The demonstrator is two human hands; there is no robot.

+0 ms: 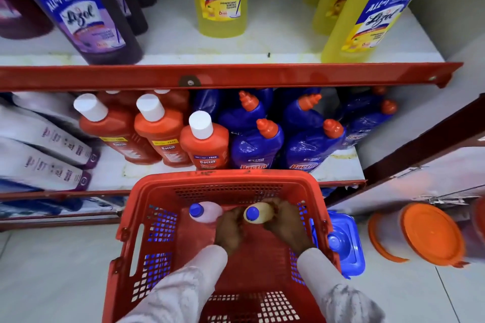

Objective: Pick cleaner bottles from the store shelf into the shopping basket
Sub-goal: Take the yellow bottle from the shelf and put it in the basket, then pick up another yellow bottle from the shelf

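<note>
While the pink bottle (pixel 207 212) already stands at centre-left inside the red basket (pixel 223 178), the left hand (pixel 231 228) and right hand (pixel 284 225) hold the yellow bottle (pixel 256 213) just beside it, fingers wrapped around its sides. If they let go before its base settles, it may tip against the pink one and topple both.

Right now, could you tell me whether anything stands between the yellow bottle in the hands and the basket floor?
Nothing visible does. Both hands, left hand and right hand, hold the yellow bottle upright inside the red basket. The pink bottle stands beside it, to the left, not beneath it.
</note>
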